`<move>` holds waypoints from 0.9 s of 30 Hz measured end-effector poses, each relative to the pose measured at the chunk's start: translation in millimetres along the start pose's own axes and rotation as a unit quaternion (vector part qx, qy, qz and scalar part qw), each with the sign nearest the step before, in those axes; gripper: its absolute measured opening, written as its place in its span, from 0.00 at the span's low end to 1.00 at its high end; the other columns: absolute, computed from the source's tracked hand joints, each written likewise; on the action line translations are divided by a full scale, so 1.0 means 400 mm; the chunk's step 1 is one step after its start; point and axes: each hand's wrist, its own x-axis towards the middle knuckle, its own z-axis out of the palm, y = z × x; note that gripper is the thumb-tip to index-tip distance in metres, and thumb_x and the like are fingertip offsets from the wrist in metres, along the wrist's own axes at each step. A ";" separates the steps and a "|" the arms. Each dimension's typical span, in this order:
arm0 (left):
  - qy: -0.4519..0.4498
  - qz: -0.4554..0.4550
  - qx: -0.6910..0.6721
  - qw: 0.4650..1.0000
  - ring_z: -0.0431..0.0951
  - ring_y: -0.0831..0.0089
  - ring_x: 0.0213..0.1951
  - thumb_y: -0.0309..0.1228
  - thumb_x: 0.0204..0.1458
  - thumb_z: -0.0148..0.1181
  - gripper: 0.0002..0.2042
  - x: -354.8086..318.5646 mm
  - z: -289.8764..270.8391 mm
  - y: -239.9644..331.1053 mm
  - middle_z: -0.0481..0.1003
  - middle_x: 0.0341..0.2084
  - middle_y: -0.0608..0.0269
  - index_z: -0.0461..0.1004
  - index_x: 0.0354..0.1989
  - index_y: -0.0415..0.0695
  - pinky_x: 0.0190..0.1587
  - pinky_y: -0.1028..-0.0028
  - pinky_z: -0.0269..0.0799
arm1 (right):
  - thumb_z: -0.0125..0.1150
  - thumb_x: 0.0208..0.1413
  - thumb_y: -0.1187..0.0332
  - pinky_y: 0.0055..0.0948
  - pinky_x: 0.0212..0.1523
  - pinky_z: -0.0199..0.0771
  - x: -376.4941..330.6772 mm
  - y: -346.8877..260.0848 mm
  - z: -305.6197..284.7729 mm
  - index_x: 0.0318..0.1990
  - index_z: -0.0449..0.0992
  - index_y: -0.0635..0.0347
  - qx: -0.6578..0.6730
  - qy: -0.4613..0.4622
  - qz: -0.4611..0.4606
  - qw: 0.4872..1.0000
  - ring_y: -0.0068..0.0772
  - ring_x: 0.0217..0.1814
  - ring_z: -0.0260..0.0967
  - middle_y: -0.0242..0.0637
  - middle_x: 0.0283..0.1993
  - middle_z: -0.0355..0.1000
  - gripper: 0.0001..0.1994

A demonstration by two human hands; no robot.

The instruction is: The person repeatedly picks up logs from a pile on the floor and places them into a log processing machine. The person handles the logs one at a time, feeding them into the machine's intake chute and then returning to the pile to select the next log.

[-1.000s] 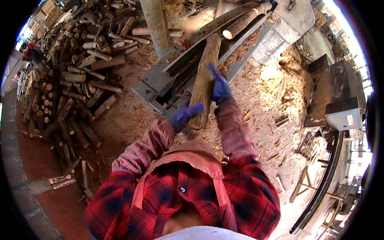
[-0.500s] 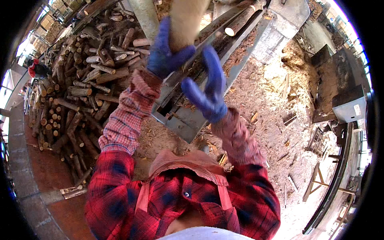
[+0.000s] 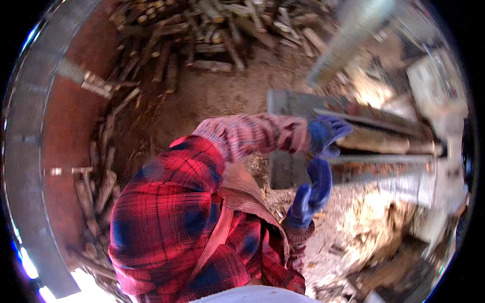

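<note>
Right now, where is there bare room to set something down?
The brown ground between the log pile and the trough looks mostly open; so does the red strip beside the grey edge. Crowded: the pile, and the trough holding a log.

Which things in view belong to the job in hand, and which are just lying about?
Seemingly in use:
- left hand, blue-gloved, at the pale log's near end; contact unclear
- right hand, blue-gloved, open and empty
- metal trough, bearing that log

Seemingly just lying about:
- heaped logs, top
- scattered logs, left
- sawdust, lower right
</note>
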 end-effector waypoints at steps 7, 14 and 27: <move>0.010 -0.455 0.068 0.888 0.78 0.68 0.41 0.39 0.55 0.55 0.20 -0.743 -0.483 -0.158 0.77 0.42 0.58 0.69 0.54 0.41 0.45 0.70 0.73 | 0.61 0.54 0.59 0.37 0.58 0.66 0.078 0.091 0.394 0.58 0.64 0.71 0.134 -0.147 0.069 0.978 0.40 0.57 0.66 0.48 0.54 0.68 0.29; -0.326 -0.673 -0.103 0.656 0.78 0.59 0.38 0.58 0.47 0.54 0.26 -1.098 -0.775 -0.252 0.78 0.35 0.53 0.78 0.42 0.48 0.42 0.63 0.71 | 0.59 0.54 0.72 0.34 0.58 0.66 0.201 0.218 0.831 0.57 0.66 0.65 0.188 -0.308 0.157 0.919 0.33 0.56 0.67 0.42 0.55 0.69 0.23; -0.278 -0.763 -0.101 0.574 0.77 0.60 0.43 0.50 0.53 0.51 0.21 -1.310 -0.868 -1.028 0.77 0.43 0.52 0.76 0.48 0.50 0.48 0.63 0.71 | 0.65 0.47 0.51 0.33 0.42 0.71 0.548 0.957 1.196 0.42 0.74 0.66 -0.224 -0.548 0.266 0.761 0.31 0.37 0.70 0.40 0.37 0.74 0.25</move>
